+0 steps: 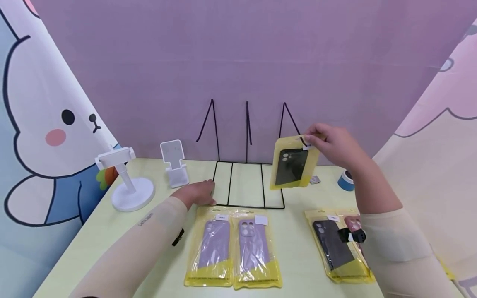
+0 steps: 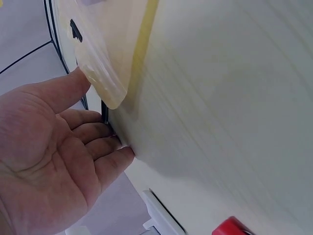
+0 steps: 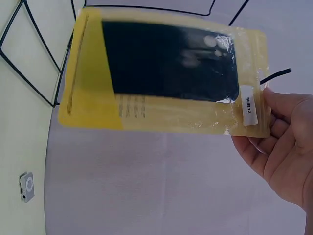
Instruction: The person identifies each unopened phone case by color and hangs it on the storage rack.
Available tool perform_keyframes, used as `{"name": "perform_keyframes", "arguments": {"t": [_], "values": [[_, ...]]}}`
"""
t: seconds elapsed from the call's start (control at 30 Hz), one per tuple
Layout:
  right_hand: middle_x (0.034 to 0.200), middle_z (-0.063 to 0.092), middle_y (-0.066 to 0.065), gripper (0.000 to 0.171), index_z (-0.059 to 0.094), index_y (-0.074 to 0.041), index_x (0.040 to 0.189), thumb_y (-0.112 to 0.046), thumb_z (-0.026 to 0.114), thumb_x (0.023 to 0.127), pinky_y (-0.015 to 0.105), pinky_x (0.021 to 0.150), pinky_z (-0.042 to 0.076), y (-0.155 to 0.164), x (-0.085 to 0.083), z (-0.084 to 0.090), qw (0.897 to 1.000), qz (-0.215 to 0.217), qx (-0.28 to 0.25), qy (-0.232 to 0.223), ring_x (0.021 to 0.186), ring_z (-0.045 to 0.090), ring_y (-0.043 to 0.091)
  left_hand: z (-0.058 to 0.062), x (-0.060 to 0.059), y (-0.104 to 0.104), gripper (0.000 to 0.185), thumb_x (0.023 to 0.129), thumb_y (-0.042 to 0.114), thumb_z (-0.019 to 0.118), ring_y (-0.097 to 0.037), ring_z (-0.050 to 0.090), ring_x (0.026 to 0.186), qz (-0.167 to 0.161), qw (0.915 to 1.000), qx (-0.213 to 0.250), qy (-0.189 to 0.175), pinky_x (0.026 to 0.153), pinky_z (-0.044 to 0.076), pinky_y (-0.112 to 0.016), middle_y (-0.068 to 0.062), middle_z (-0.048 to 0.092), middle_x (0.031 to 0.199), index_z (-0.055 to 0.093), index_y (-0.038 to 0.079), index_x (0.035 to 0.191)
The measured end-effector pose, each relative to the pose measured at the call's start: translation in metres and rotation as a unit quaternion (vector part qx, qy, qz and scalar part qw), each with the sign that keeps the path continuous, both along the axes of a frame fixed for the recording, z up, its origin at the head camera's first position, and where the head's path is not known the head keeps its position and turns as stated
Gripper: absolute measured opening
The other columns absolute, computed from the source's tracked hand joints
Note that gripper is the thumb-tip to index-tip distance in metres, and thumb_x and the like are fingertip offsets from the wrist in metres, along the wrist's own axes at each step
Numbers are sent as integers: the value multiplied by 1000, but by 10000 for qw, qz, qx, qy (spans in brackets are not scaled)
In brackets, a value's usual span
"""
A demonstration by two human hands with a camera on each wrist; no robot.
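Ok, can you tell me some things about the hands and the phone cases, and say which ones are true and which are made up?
1. The right hand holds a packaged black phone case by its top at the right hook of the wire rack. True.
2. The left hand holds a purple case. False: it rests by the rack's base, holding nothing.
3. Two packaged purple phone cases lie side by side on the table. True.
4. The white phone stand is right of the rack. False: it is left of it.
5. Cases already hang on all three hooks. False: the left and middle hooks are bare.
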State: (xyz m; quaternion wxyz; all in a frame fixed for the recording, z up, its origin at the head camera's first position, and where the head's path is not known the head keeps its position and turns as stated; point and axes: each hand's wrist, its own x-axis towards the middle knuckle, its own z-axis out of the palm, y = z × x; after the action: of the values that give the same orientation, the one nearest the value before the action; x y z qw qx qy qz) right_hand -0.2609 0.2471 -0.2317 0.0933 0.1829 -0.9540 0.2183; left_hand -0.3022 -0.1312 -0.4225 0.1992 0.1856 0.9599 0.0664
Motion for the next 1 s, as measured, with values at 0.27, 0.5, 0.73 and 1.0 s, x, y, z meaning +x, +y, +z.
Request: {"name": "perform_keyframes", "arguments": {"t": [0.27, 0.5, 0.73, 1.0], "values": [[107, 65, 9, 43, 61, -16, 114, -54, 45, 99, 48, 80, 49, 1, -24, 1, 9996, -171, -84, -205, 98, 58, 29, 3, 1, 5, 79, 94, 33, 64, -41, 22, 147, -20, 10000, -48, -56, 123, 20, -47, -28, 21, 158, 27, -10, 150], [104, 61, 15, 46, 59, -11, 112, -54, 47, 98, 41, 70, 44, -2, -43, 4, 9987, -323, -240, -314, 89, 51, 29, 5, 6, 8, 80, 94, 33, 65, -42, 24, 147, -59, 9999, -145, -72, 123, 20, -48, -29, 22, 157, 27, -11, 149], [106, 59, 14, 48, 55, -8, 114, -53, 49, 98, 41, 74, 44, -9, -60, 8, 9955, -671, -430, -509, 93, 50, 30, 6, 9, 10, 79, 93, 32, 65, -43, 24, 146, -72, 9999, -108, -24, 122, 21, -48, -29, 23, 157, 28, -11, 148], [104, 57, 13, 46, 56, -7, 112, -51, 49, 99, 39, 69, 43, -16, -79, 10, 9941, -766, -558, -533, 89, 48, 28, 5, 10, 11, 79, 94, 32, 65, -42, 23, 147, -33, 10000, -53, -67, 123, 20, -48, -29, 22, 158, 28, -10, 149]]}}
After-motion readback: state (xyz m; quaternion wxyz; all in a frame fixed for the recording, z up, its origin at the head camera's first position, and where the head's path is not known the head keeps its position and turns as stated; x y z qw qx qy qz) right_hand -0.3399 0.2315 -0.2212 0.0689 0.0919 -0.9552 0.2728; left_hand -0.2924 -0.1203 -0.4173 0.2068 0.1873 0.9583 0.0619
